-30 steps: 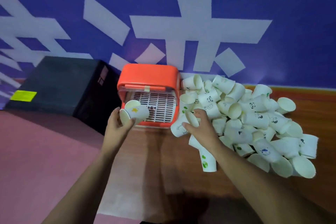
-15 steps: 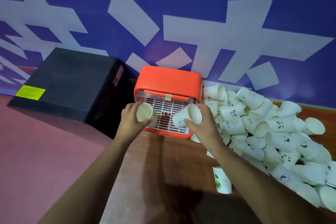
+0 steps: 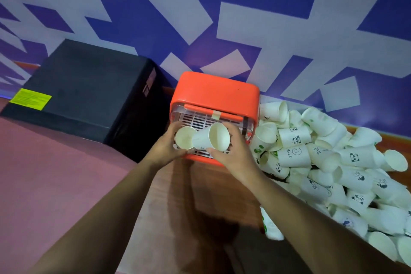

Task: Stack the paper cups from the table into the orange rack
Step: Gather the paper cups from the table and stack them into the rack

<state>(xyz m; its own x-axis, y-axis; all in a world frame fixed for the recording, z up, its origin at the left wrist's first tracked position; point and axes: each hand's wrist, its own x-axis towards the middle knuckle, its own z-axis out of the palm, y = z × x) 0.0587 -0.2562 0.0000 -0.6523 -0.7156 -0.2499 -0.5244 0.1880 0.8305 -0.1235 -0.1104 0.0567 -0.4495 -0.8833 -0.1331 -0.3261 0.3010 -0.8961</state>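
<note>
Left hand (image 3: 165, 150) curls round one white paper cup (image 3: 184, 138), right hand (image 3: 231, 153) grips a second white paper cup (image 3: 211, 137), touching it. Both sit at the mouth of the orange plastic rack (image 3: 214, 93), cup pile (image 3: 322, 158) heaped right on the wooden desk (image 3: 213, 187).

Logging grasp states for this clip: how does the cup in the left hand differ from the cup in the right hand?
The left-hand cup faces the camera mouth-on, wall hidden; the right-hand cup is tilted, its side wall showing. The right-hand cup overlaps the left-hand cup's rim, base toward it. Both are white, empty, held before the orange rack.
</note>
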